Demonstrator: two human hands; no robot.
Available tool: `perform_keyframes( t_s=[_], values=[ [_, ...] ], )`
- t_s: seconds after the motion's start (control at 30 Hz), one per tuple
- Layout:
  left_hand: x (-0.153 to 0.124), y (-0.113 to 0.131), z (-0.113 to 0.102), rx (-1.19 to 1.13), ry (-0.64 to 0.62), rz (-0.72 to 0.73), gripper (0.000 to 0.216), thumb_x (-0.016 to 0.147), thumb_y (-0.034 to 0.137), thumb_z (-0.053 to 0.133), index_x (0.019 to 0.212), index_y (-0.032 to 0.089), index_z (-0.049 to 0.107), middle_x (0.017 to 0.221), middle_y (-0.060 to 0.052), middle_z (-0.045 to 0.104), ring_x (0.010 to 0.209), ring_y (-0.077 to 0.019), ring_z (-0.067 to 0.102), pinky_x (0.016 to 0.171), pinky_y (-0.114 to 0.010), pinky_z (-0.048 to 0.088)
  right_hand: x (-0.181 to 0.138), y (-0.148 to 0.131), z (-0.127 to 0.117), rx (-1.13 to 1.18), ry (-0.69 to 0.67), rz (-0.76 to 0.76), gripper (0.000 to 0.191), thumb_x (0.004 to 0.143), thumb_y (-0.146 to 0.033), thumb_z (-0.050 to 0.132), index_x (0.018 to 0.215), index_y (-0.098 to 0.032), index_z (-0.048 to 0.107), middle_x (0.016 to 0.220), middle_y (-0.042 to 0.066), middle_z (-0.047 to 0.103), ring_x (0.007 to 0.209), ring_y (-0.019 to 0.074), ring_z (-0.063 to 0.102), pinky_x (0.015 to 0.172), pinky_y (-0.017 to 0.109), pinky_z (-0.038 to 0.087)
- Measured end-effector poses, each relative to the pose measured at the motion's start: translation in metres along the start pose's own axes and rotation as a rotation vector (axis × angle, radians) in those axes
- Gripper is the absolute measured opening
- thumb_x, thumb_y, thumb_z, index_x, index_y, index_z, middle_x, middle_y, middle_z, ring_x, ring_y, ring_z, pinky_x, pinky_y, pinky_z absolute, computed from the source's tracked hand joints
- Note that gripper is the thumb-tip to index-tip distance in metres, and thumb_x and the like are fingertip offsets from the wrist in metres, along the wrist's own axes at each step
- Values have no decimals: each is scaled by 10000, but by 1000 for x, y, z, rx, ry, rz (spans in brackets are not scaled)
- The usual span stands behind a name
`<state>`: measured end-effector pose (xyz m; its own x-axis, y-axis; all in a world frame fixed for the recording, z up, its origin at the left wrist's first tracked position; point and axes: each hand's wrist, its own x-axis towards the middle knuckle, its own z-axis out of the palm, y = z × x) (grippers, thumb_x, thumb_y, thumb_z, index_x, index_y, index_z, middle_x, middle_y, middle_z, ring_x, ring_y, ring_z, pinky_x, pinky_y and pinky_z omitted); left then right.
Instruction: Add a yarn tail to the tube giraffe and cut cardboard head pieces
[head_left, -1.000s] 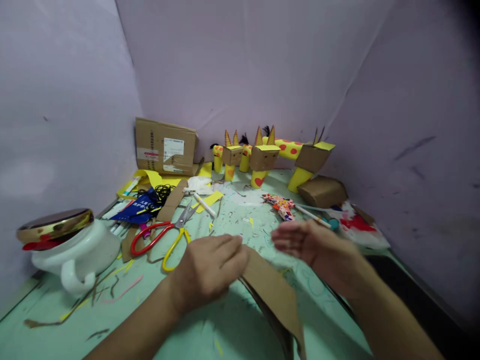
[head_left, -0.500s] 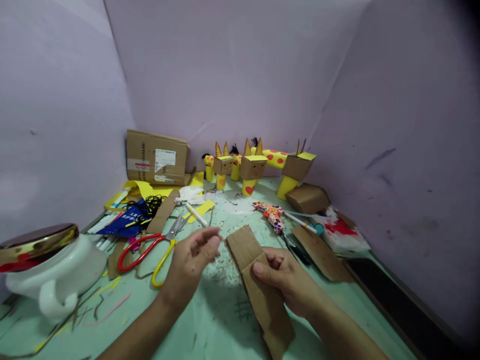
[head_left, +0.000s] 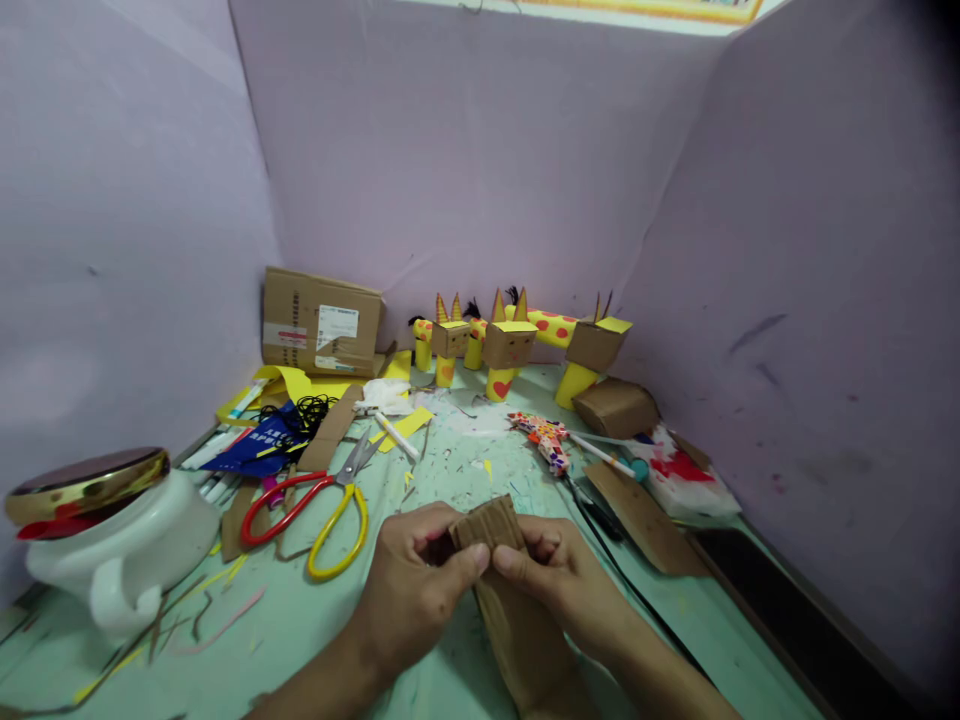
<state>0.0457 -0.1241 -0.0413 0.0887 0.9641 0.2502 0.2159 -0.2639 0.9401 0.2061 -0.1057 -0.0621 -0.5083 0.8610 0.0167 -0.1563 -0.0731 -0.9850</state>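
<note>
A brown corrugated cardboard strip (head_left: 491, 525) curls over at its far end near the table's front. My left hand (head_left: 412, 595) pinches that curled end from the left. My right hand (head_left: 559, 580) pinches it from the right, thumb against the strip. The rest of the strip runs back toward me under my right wrist. Red and yellow scissors (head_left: 315, 505) lie just left of my left hand.
A white pot with a gold lid (head_left: 105, 530) stands at the left. Cardboard and yellow paper animal figures (head_left: 510, 345) line the back wall beside a flattened box (head_left: 322, 322). A patterned glue gun (head_left: 544, 438), cardboard pieces (head_left: 637, 510) and scraps lie on the green table (head_left: 315, 620).
My left hand has come in and taken the strip's far end. Both hands have bent that end over into a curl, and the strip has moved nearer to me.
</note>
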Motion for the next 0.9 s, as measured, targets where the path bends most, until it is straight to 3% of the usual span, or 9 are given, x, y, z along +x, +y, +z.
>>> perform_keyframes(
  t_s=[0.13,0.3,0.4,0.47,0.53,0.57,0.67,0.77,0.9],
  values=[
    [2,-1,-4,74,55,106,175,734,228,567,595,140,626,539,4,531,500,-98,469,466,-196,359,0,5,-2,-20,5,10,343,697,-447,682,720,-106,650,637,1,516,610,114,451,585,235,333],
    [-3,-7,0,258,121,380,193,747,133,554,560,147,599,504,4,541,490,-90,505,482,-182,375,0,2,1,-66,4,-22,367,690,-482,671,698,-119,615,613,-16,465,607,113,412,574,234,329],
    [-3,-7,1,253,96,415,190,766,146,536,591,150,610,530,-6,571,509,-97,535,498,-182,396,1,-2,2,-71,37,2,374,664,-482,689,646,-120,597,580,-23,457,572,101,394,546,223,321],
    [2,-3,-7,276,0,341,212,786,201,520,603,159,620,554,-15,597,540,-115,560,517,-194,409,1,-2,1,-69,57,15,384,655,-487,693,630,-115,603,583,-13,485,567,102,407,550,224,329],
    [11,2,-25,384,-177,171,262,813,287,484,641,177,648,578,-20,622,564,-140,581,523,-214,412,2,-1,-3,-43,84,38,389,642,-491,701,649,-112,617,604,0,516,572,106,429,557,225,337],
    [16,4,-37,477,-207,74,287,832,325,448,709,188,668,606,-28,642,607,-166,605,551,-234,425,3,0,-5,-21,101,59,393,632,-494,707,665,-111,624,616,5,528,577,110,443,559,226,340],
    [24,2,-70,855,-113,-213,347,834,372,401,969,188,663,750,-78,702,753,-259,643,668,-336,447,4,3,-11,27,157,113,402,621,-492,719,719,-110,640,635,16,553,588,120,477,554,223,349],
    [22,-14,-87,1202,-70,-435,369,801,294,405,1048,144,636,929,-166,696,874,-354,629,719,-434,440,6,7,-15,62,169,130,380,634,-469,724,737,-112,645,645,16,563,578,110,480,547,213,352],
    [15,-36,-84,1333,-151,-434,348,764,143,382,1012,107,623,1054,-217,647,952,-358,602,780,-466,433,8,10,-14,130,136,152,382,621,-476,735,724,-119,648,641,10,558,571,100,479,533,199,349]
  ],
)
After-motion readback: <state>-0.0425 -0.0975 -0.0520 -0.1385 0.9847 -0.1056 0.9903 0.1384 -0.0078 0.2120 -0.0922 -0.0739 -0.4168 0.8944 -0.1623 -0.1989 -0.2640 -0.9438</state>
